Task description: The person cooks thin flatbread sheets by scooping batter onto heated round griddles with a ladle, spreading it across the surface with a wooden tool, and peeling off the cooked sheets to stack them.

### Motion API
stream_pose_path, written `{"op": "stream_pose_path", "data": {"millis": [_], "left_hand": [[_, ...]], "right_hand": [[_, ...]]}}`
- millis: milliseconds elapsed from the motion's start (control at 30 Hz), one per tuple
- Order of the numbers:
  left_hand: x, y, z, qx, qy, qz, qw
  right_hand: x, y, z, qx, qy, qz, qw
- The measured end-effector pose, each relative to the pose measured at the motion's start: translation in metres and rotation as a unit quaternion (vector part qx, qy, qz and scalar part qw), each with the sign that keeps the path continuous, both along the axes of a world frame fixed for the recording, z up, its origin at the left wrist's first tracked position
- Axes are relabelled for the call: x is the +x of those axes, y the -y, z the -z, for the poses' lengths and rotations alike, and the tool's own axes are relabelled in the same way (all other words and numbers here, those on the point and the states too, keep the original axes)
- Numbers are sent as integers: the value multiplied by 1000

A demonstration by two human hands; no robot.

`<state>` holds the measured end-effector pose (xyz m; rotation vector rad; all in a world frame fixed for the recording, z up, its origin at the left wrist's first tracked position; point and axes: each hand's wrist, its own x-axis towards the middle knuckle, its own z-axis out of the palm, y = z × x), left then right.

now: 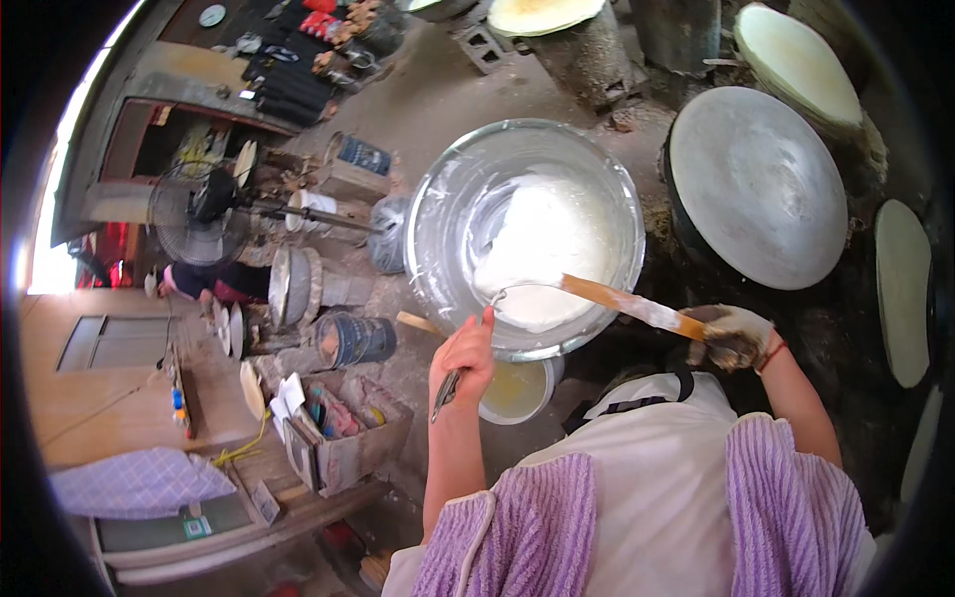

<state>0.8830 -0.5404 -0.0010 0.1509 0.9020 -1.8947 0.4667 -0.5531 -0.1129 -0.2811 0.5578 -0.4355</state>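
A large shiny metal basin (448,175) stands before me, holding a thick white batter-like mass (548,224). My left hand (464,362), bare, is at the basin's near left rim, closed around a metal utensil (448,394); its handle sticks out below the fist, and a metal tip shows beyond the fingers. In a stained glove, my right hand (731,336) grips the end of a wooden paddle (623,302) at the basin's right. The paddle slants over the rim, its far end at the white mass. The exact form of the left utensil is unclear.
To the right lies a wide round metal lid (761,186) on a dark vessel. Below the basin is a white bucket (552,380) with yellowish liquid. At left are a standing fan (201,213), a blue bucket (365,339) and a box of items (365,448). A person (224,283) bends farther off.
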Motion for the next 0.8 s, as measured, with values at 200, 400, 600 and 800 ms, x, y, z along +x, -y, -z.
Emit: {"op": "stream_pose_path", "data": {"millis": [200, 400, 600, 800], "left_hand": [[-51, 13, -15, -156, 230, 117, 954], [-180, 70, -17, -327, 415, 361, 768], [-327, 110, -3, -236, -11, 369, 899], [-436, 84, 38, -250, 247, 392, 850]], "right_hand": [[-57, -57, -36, -70, -94, 167, 979], [-70, -66, -71, -218, -351, 431, 802], [-115, -97, -65, -233, -437, 450, 743], [-157, -144, -14, -389, -620, 377, 567]]}}
